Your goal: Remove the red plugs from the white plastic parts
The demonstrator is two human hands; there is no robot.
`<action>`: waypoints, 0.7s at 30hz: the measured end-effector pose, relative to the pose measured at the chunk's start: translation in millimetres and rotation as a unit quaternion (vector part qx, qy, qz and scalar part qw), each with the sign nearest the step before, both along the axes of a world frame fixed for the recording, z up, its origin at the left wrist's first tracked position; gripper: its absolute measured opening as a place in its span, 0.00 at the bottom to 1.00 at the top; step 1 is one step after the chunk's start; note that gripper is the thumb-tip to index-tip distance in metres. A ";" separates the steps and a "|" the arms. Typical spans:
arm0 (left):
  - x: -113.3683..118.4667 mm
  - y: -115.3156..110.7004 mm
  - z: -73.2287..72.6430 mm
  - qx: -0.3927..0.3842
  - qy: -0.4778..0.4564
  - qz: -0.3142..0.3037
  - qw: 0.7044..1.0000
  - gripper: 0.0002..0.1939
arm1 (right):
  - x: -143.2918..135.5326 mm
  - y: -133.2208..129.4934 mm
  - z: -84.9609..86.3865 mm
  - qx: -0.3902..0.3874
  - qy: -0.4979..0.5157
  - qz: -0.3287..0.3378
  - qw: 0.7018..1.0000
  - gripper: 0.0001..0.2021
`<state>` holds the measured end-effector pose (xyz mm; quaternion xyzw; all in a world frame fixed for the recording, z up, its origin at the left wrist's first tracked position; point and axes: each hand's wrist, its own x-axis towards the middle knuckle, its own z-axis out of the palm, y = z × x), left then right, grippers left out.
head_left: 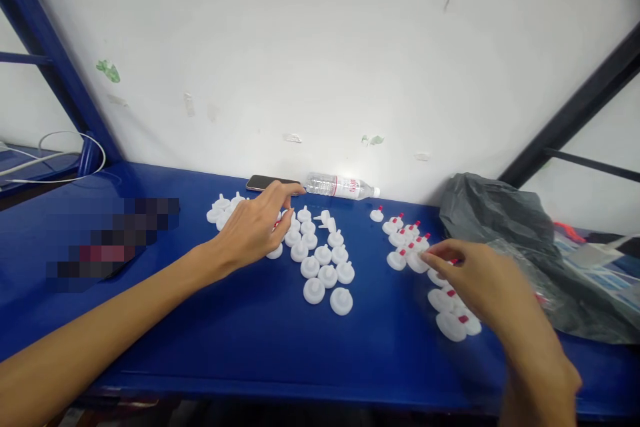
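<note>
My left hand [257, 223] is over a group of white nozzle caps [310, 267], its fingers bent and the thumb close to the index finger. A bit of red shows beneath it, but what the fingers hold is hidden. My right hand [475, 280] pinches with thumb and index finger at the rim of a white nozzle cap [417, 262], among several caps with red tips [397, 259]. Most caps in the left group stand upright without red tips; a couple near the back lie on their sides.
Along the wall, a phone [257, 182] and a clear water bottle [340, 187] lie on the blue table [210, 340]. A dark grey plastic bag [495, 207] and clear wrapping fill the right side. A blurred-out dark object [115, 240] lies at left.
</note>
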<state>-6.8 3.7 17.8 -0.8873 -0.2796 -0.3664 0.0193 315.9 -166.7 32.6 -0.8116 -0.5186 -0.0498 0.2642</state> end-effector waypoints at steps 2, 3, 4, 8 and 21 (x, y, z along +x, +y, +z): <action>0.2 0.1 -1.7 0.014 -0.004 -0.020 1.000 0.17 | -13.8 -3.2 12.4 0.005 0.029 0.015 0.999 0.12; 0.4 -0.3 -2.3 0.021 -0.007 -0.031 0.999 0.17 | -22.4 -4.1 16.8 0.022 0.053 0.030 0.998 0.12; 0.6 -0.9 -2.8 0.026 -0.010 -0.041 0.999 0.16 | -31.5 -4.3 19.5 0.046 0.079 0.050 0.995 0.12; 1.3 -3.8 -4.4 0.056 -0.026 -0.060 0.996 0.17 | -63.8 1.0 14.6 0.073 0.106 0.129 0.983 0.10; -0.2 -8.8 -2.6 0.148 0.000 -0.111 0.983 0.12 | -105.9 18.1 7.6 0.081 0.072 0.183 0.977 0.09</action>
